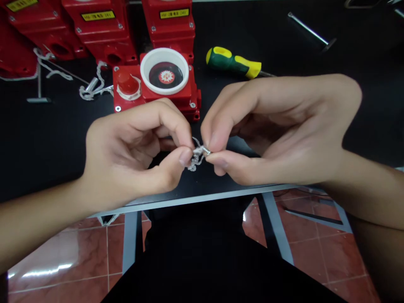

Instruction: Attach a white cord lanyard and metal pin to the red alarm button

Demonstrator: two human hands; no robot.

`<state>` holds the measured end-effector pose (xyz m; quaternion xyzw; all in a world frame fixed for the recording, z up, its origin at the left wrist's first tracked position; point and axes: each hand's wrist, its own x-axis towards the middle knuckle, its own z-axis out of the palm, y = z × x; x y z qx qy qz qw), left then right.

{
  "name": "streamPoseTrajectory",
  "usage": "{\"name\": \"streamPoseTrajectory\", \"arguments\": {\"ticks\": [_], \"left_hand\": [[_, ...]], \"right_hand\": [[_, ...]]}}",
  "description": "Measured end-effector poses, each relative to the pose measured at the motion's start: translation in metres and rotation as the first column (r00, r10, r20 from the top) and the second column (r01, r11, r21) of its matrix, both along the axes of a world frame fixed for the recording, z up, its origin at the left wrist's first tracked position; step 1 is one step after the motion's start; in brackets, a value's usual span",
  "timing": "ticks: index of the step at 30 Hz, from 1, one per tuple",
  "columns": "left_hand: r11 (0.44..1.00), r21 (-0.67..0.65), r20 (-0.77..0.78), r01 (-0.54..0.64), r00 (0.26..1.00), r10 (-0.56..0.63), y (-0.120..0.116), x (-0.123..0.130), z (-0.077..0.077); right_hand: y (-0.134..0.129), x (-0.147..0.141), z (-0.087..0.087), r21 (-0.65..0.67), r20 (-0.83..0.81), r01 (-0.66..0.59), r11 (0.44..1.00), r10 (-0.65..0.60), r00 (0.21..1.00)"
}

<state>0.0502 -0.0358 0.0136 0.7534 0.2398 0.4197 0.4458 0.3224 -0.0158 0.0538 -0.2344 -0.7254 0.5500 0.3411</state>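
Observation:
Near the table's front edge, my left hand [139,151] pinches a thin whitish cord [196,159], which looks tangled, between thumb and forefinger. My right hand [271,130] holds a small threaded metal screw [206,150] in its fingertips, close against the cord. The two hands' fingertips are a short gap apart. Just behind them sits a red box [148,99] with a white ring around a dark round window and a red knob at its left. How the cord is joined to the screw is too small to tell.
More red housings [107,35] with yellow labels stand at the back left, with white cords and metal rods [39,82] beside them. A green and yellow screwdriver [233,63] lies behind my right hand. Another metal rod [309,30] lies at the back right of the black table [63,134].

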Motion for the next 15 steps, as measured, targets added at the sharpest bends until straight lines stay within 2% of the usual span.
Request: {"name": "streamPoseTrajectory", "arguments": {"ticks": [3, 6, 15], "left_hand": [[0.998, -0.042, 0.046, 0.039, 0.998, -0.037, -0.002, 0.002, 0.003], [0.991, -0.124, 0.061, 0.040, 0.998, -0.033, -0.005, 0.005, 0.005], [0.996, -0.086, 0.019, -0.024, 0.999, 0.026, -0.006, 0.001, 0.006]], "right_hand": [[0.006, -0.011, 0.000, -0.051, -0.037, -0.087, 0.995, 0.085, 0.996], [0.011, -0.021, 0.001, -0.112, -0.054, -0.123, 0.986, 0.118, 0.992], [0.012, -0.018, 0.005, -0.172, -0.053, -0.147, 0.974, 0.140, 0.989]]}}
